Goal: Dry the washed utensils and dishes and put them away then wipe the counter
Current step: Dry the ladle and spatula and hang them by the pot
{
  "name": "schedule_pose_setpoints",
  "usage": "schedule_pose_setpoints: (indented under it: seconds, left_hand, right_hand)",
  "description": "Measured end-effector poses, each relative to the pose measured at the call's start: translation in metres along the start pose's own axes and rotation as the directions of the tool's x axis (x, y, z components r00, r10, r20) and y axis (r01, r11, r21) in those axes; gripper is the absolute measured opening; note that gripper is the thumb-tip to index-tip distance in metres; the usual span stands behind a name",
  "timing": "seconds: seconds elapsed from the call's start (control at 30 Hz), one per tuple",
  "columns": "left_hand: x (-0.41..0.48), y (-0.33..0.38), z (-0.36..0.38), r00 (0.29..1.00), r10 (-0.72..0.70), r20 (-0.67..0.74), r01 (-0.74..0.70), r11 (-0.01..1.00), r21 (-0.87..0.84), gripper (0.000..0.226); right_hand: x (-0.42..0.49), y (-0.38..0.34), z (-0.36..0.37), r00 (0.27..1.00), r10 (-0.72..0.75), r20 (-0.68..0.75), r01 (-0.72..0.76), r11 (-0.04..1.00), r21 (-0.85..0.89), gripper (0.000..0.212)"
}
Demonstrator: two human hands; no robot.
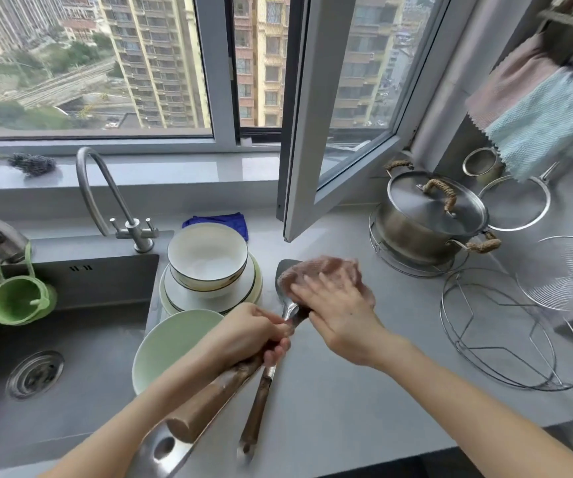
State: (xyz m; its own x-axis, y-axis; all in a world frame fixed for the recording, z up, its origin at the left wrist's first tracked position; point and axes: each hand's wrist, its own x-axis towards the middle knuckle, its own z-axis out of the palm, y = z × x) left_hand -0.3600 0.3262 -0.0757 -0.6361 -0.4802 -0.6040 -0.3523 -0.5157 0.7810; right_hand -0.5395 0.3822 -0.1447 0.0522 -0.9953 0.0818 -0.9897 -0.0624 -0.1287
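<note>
The left hand has its grip curled tight round two wooden-handled steel utensils, with the flat steel spatula blade jutting toward twelve o'clock above the grey stone surface. The right hand lays fairly straight fingers over a bunched pink cloth, pressing it on that blade; its thumb is hidden. A hard rub could twist the thinner wooden handle loose, since it sits low in the fingers. A swinging handle end might also knock the pale green bowl at nine o'clock, toward the dark sink.
</note>
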Motion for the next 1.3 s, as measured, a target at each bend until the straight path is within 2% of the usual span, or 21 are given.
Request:
schedule_pose_setpoints:
  seconds: [0.03, 0.07, 0.2, 0.3, 0.33, 0.4, 0.47, 0.5, 0.53, 0.57, 0.6, 0.63, 0.67, 0.7, 0.77, 0.87, 0.97, 1.03, 1.13, 1.23, 1.3]
  left_hand:
    - [0.000, 0.001, -0.001, 1.000, -0.017, 0.001, 0.017, 1.000, -0.004, 0.009]
    - [-0.001, 0.001, -0.002, 0.999, -0.044, 0.013, 0.044, 0.999, -0.010, 0.010]
    - [-0.006, -0.007, -0.007, 0.984, -0.159, 0.076, 0.159, 0.987, 0.011, 0.018]
    - [-0.009, -0.023, -0.003, 0.983, -0.158, 0.095, 0.145, 0.981, 0.126, 0.020]
    - [-0.008, -0.028, -0.003, 0.985, -0.148, 0.089, 0.133, 0.979, 0.151, 0.021]
    - [-0.008, -0.033, -0.006, 0.991, -0.117, 0.072, 0.102, 0.978, 0.180, 0.019]
    - [-0.009, -0.032, -0.009, 0.991, -0.100, 0.085, 0.082, 0.978, 0.191, 0.017]
    - [-0.010, -0.031, -0.009, 0.991, -0.097, 0.097, 0.076, 0.977, 0.198, 0.016]
    - [-0.012, -0.030, -0.009, 0.990, -0.092, 0.108, 0.068, 0.977, 0.202, 0.017]
    - [-0.013, -0.027, -0.008, 0.990, -0.082, 0.113, 0.059, 0.979, 0.197, 0.018]
    - [-0.014, -0.024, -0.006, 0.991, -0.069, 0.115, 0.046, 0.981, 0.186, 0.019]
    - [-0.016, -0.019, -0.005, 0.992, -0.053, 0.118, 0.032, 0.984, 0.178, 0.018]
    - [-0.017, -0.015, -0.004, 0.992, -0.039, 0.119, 0.017, 0.984, 0.178, 0.016]
    - [-0.019, -0.011, -0.002, 0.993, -0.026, 0.119, 0.003, 0.983, 0.185, 0.014]
    - [-0.023, -0.004, 0.001, 0.992, -0.003, 0.123, -0.025, 0.974, 0.227, 0.015]
    - [-0.028, 0.002, 0.004, 0.994, 0.035, 0.107, -0.065, 0.956, 0.285, 0.018]
    - [-0.028, 0.009, 0.008, 0.989, 0.048, 0.140, -0.094, 0.936, 0.340, 0.020]
    - [-0.024, 0.011, 0.010, 0.986, 0.051, 0.157, -0.106, 0.925, 0.365, 0.022]
    - [-0.022, 0.015, 0.011, 0.978, 0.042, 0.206, -0.102, 0.952, 0.290, 0.015]
    - [-0.026, 0.019, 0.004, 0.933, -0.121, 0.339, 0.090, 0.990, 0.107, 0.019]
    - [-0.029, 0.019, -0.001, 0.919, -0.148, 0.364, 0.095, 0.983, 0.160, 0.020]
  right_hand:
    - [-0.002, -0.001, 0.002, 0.991, 0.016, 0.132, -0.019, 1.000, 0.016, 0.066]
    - [-0.006, 0.000, 0.002, 0.979, 0.021, 0.200, -0.034, 0.998, 0.060, 0.067]
    - [-0.025, 0.005, -0.021, 0.949, 0.023, 0.315, -0.073, 0.986, 0.148, 0.039]
    - [-0.034, 0.012, -0.054, 0.843, 0.030, 0.537, -0.243, 0.912, 0.330, 0.036]
    - [-0.034, 0.012, -0.069, 0.857, 0.048, 0.514, -0.323, 0.827, 0.460, 0.036]
    - [-0.032, 0.018, -0.095, 0.930, 0.174, 0.324, -0.362, 0.589, 0.723, 0.039]
    - [-0.027, 0.028, -0.114, 0.931, 0.301, 0.204, -0.273, 0.206, 0.940, 0.041]
    - [-0.023, 0.030, -0.117, 0.919, 0.327, 0.220, -0.262, 0.091, 0.961, 0.042]
    - [-0.018, 0.029, -0.112, 0.906, 0.364, 0.216, -0.278, 0.126, 0.952, 0.040]
    - [-0.013, 0.027, -0.099, 0.892, 0.424, 0.157, -0.322, 0.353, 0.878, 0.037]
    - [-0.010, 0.023, -0.082, 0.911, 0.411, 0.042, -0.346, 0.705, 0.619, 0.032]
    - [-0.011, 0.017, -0.063, 0.930, 0.363, -0.060, -0.336, 0.904, 0.264, 0.031]
    - [-0.010, 0.008, -0.048, 0.968, 0.238, -0.080, -0.235, 0.971, 0.042, 0.036]
    - [-0.010, 0.007, -0.035, 0.993, 0.120, 0.011, -0.120, 0.991, -0.057, 0.044]
    - [-0.007, 0.006, -0.029, 0.983, -0.034, 0.181, 0.050, 0.995, -0.088, 0.051]
    - [0.008, 0.017, -0.037, 0.979, -0.121, 0.166, 0.147, 0.977, -0.152, 0.053]
    - [0.025, 0.023, -0.044, 0.982, -0.106, 0.154, 0.131, 0.977, -0.168, 0.074]
    - [0.033, 0.030, -0.041, 0.993, -0.076, 0.094, 0.092, 0.980, -0.176, 0.079]
    - [0.039, 0.041, -0.043, 0.993, -0.024, -0.115, -0.004, 0.972, -0.236, 0.064]
    - [0.038, 0.058, -0.059, 0.950, 0.052, -0.307, -0.151, 0.939, -0.310, 0.053]
    - [0.035, 0.062, -0.062, 0.930, 0.076, -0.361, -0.207, 0.918, -0.339, 0.051]
